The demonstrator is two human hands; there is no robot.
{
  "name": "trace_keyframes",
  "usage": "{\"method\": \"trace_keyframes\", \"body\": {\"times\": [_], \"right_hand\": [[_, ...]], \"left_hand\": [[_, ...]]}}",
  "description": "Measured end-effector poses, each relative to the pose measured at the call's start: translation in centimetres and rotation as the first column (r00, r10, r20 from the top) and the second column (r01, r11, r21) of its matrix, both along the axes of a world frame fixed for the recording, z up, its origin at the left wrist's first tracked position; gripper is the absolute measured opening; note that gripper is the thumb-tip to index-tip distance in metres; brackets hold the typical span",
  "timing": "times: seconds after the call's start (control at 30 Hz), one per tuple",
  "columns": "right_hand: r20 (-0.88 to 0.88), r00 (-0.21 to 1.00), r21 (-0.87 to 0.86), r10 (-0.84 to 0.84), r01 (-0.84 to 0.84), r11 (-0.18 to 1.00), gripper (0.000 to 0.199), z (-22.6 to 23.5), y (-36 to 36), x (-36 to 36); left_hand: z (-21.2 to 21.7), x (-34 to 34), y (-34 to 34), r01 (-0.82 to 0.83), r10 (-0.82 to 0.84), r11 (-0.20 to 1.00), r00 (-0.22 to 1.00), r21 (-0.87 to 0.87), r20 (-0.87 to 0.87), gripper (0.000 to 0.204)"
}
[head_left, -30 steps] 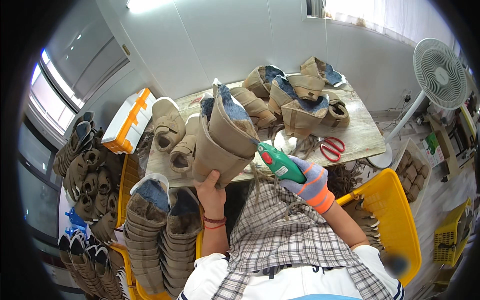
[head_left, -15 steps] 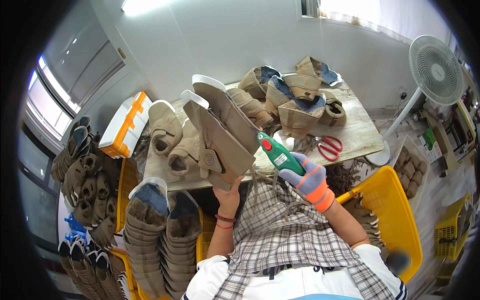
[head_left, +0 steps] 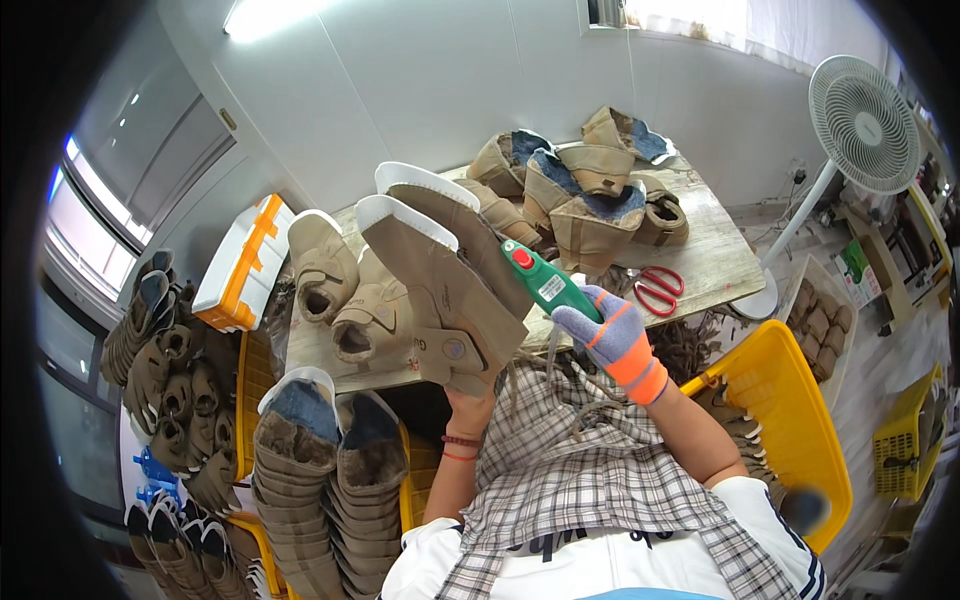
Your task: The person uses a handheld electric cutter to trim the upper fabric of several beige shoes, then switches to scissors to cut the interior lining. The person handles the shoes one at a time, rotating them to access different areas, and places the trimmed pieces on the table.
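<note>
My left hand (head_left: 469, 408) grips a pair of tan shoe uppers (head_left: 462, 308) from below, holding them up over the near table edge. Their white-edged ends point up and away, and a strap with a round badge shows on the nearer one. In my right hand (head_left: 615, 345), which wears a grey and orange glove, is a green handheld power tool (head_left: 552, 282) with a red button. Its tip is close to the right edge of the uppers; whether they touch, I cannot tell. Left of the held pair, two more tan uppers (head_left: 368, 320) (head_left: 322, 262) rest on the table.
The worn wooden table (head_left: 715, 265) carries a pile of uppers (head_left: 598, 220) and red-handled scissors (head_left: 657, 290). Stacked uppers (head_left: 292, 480) stand at my left. A yellow basket (head_left: 800, 430) is at my right, a white fan (head_left: 863, 125) beyond it. A white and orange box (head_left: 238, 265) sits far left.
The held uppers have tilted, their white-edged ends coming lower and the badge side turning further toward me. My right hand and the green tool have shifted slightly left and up in view.
</note>
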State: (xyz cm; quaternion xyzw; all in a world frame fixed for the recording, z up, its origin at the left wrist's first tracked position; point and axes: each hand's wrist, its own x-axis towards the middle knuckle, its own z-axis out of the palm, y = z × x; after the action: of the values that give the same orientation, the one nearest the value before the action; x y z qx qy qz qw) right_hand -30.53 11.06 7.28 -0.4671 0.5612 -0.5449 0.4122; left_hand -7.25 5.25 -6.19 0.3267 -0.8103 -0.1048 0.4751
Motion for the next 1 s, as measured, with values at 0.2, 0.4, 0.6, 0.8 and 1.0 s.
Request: {"method": "trace_keyframes", "body": {"times": [0.2, 0.4, 0.6, 0.8, 1.0], "right_hand": [[0.098, 0.995, -0.044, 0.03, -0.026, 0.999, 0.048, 0.9, -2.5, -0.6], [-0.279, 0.944, -0.215, -0.176, 0.117, 0.969, 0.055, -3.1, -3.7, -3.5], [-0.69, 0.661, -0.451, -0.295, -0.074, 0.89, 0.058, -3.3, -3.6, -2.4], [-0.736, 0.594, -0.475, -0.325, -0.111, 0.873, 0.06, -3.7, -6.3, 0.2], [-0.742, 0.612, -0.426, -0.273, -0.117, 0.897, 0.061, -1.7, -6.2, 3.9]], "left_hand": [[1.4, -0.6, 1.3, 0.075, -0.012, 0.981, 0.945, 0.181, -0.327, 0.046], [11.7, 3.8, -1.3, 0.261, 0.156, 0.839, 0.725, 0.477, -0.671, 0.037], [18.0, 11.8, -8.6, 0.73, 0.305, 0.577, 0.223, 0.366, -0.926, 0.03], [17.4, 17.9, -11.7, 0.776, 0.37, 0.575, 0.038, 0.261, -0.928, 0.025], [16.1, 21.3, -13.0, 0.815, 0.365, 0.544, -0.017, 0.199, -0.931, 0.027]]}}
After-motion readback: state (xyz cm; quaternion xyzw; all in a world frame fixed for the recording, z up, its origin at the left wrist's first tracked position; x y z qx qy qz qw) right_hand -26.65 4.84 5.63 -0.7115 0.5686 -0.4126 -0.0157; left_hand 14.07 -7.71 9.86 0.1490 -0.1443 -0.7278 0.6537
